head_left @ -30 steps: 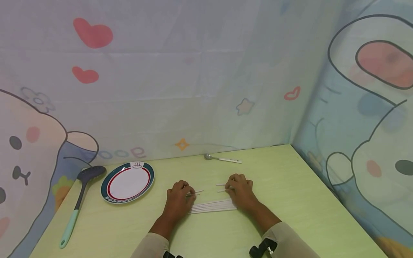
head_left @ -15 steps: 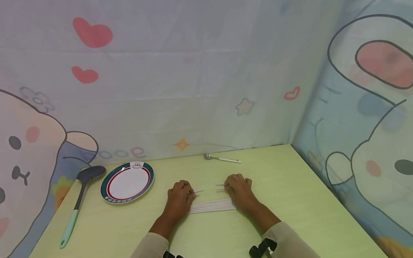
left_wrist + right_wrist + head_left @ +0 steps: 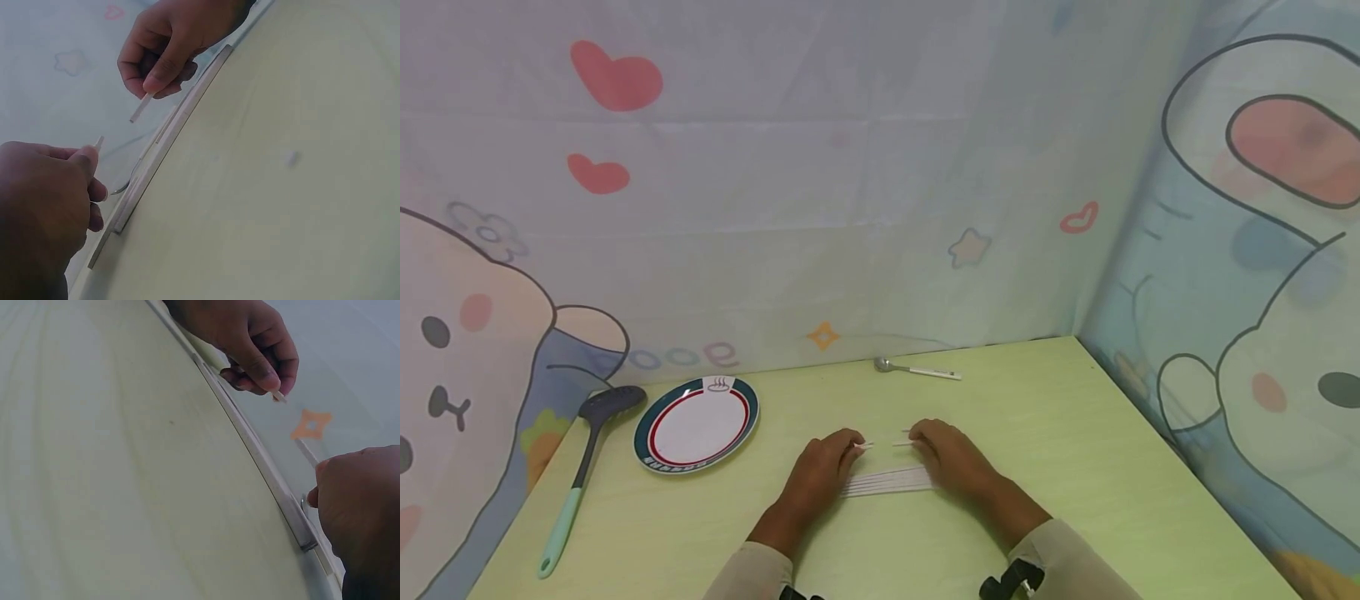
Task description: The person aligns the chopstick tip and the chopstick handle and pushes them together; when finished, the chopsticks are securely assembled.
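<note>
My left hand (image 3: 820,467) pinches a short, thin white stick (image 3: 99,143) between thumb and forefinger, its tip pointing right. Facing it, my right hand (image 3: 958,458) pinches another thin white stick (image 3: 141,107), tip pointing left. A small gap separates the two tips. Beneath and in front of the hands, several long white sticks (image 3: 887,482) lie side by side on the table, their ends partly hidden by the hands. From the right wrist view, the row of sticks (image 3: 262,462) shows edge-on below both hands.
A white plate (image 3: 700,427) with a dark green rim stands at the left. Beside it lies a black ladle-like utensil (image 3: 597,425) with a mint handle. A small spoon (image 3: 917,369) rests near the back edge of the pale table (image 3: 1075,467). Printed cloth (image 3: 850,167) hangs behind.
Both hands have turned, and their fingertips have moved slightly toward each other. The sticks they pinch now point more directly at one another. The long sticks, plate and utensils stay put.
</note>
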Action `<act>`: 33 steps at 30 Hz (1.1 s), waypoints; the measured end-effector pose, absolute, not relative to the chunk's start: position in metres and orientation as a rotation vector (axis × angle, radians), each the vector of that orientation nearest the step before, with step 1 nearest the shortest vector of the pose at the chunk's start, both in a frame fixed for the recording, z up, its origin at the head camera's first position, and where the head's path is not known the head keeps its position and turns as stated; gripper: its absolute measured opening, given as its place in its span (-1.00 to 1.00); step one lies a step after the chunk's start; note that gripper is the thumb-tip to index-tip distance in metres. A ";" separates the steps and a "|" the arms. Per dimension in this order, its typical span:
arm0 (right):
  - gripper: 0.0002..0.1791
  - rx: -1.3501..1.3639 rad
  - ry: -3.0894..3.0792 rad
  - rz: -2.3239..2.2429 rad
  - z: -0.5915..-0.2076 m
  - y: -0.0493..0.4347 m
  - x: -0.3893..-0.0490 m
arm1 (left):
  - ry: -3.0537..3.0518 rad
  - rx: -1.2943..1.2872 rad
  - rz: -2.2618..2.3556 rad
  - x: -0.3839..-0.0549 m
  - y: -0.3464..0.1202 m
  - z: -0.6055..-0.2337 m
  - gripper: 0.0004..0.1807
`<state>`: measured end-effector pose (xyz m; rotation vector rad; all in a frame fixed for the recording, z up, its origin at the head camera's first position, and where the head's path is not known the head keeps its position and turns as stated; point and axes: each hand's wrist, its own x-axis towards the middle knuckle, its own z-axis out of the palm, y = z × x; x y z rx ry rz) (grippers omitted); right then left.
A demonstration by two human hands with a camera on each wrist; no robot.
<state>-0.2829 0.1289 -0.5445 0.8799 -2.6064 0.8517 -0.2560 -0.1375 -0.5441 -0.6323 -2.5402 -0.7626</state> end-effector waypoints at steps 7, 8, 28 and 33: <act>-0.89 1.004 -2.486 0.824 -0.545 0.125 -0.281 | -2.492 -0.714 -0.692 -0.253 -0.137 -0.543 -0.87; -0.89 1.020 -2.472 0.819 -0.545 0.124 -0.281 | -2.495 -0.716 -0.695 -0.252 -0.137 -0.543 -0.87; -0.91 1.095 -2.419 0.848 -0.543 0.119 -0.276 | -2.457 -0.836 -0.661 -0.252 -0.135 -0.539 -0.82; -0.93 1.128 -2.375 0.878 -0.543 0.116 -0.275 | -2.411 -0.865 -0.596 -0.252 -0.135 -0.539 -0.86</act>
